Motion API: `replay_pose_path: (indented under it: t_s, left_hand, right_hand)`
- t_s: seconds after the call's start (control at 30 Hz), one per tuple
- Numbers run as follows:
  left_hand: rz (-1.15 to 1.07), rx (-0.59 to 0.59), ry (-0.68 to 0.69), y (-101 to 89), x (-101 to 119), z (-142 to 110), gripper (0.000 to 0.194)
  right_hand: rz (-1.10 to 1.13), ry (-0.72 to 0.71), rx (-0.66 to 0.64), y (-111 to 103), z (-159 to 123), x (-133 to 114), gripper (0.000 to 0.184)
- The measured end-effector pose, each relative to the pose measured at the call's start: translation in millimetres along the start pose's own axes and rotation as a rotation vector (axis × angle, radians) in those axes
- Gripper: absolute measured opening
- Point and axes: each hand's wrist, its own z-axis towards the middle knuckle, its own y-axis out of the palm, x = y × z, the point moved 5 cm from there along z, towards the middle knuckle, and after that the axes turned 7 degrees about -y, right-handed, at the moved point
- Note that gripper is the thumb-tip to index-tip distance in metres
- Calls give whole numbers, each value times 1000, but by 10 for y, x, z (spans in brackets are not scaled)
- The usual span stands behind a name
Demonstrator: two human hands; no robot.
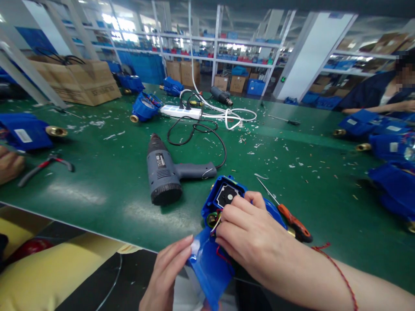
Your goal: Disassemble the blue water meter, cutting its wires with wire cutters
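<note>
At the table's front edge lies an uncovered blue housing with a black, white-edged part and thin wires inside. My right hand is over it, fingers bent and pinched together at the wires; the fingertips are partly hidden. My left hand grips the edge of a blue plastic cover, which hangs tilted below the housing past the table edge. A red wire shows against the cover. Right beside the housing is an orange-and-black screwdriver.
A grey heat gun lies left of the housing, its cord leading towards a white power strip. Red-and-grey pliers and another person's hand are far left. Several blue units with brass ends stand right, near another person.
</note>
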Motion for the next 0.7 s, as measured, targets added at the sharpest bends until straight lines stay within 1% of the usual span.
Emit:
replay_pose_path:
  t_s: [0.17,0.27,0.47,0.53,0.63,0.7]
  left_hand:
    - [-66,21,-71,23,21,-26,68]
    - [-132,33,-98,32,9,-15,72]
    - [-215,4,-159,45,-3,6,77]
    - [-241,11,-182,46,-11,-9,77]
    - [-260,-3,-209,66,-36,-41,77]
    - [-227,-2,-192,67,-44,-54,76]
  right_hand:
    - [-98,24,75,-22,-26,7,21]
    - [-139,54,105,-33,-26,13,20]
    - [-239,118,177,-53,-15,12,24]
    - [-258,138,178,-45,-22,27,24]
    - [-253,172,141,-40,-39,63,21]
    - [-189,168,131,-59,-36,70,13]
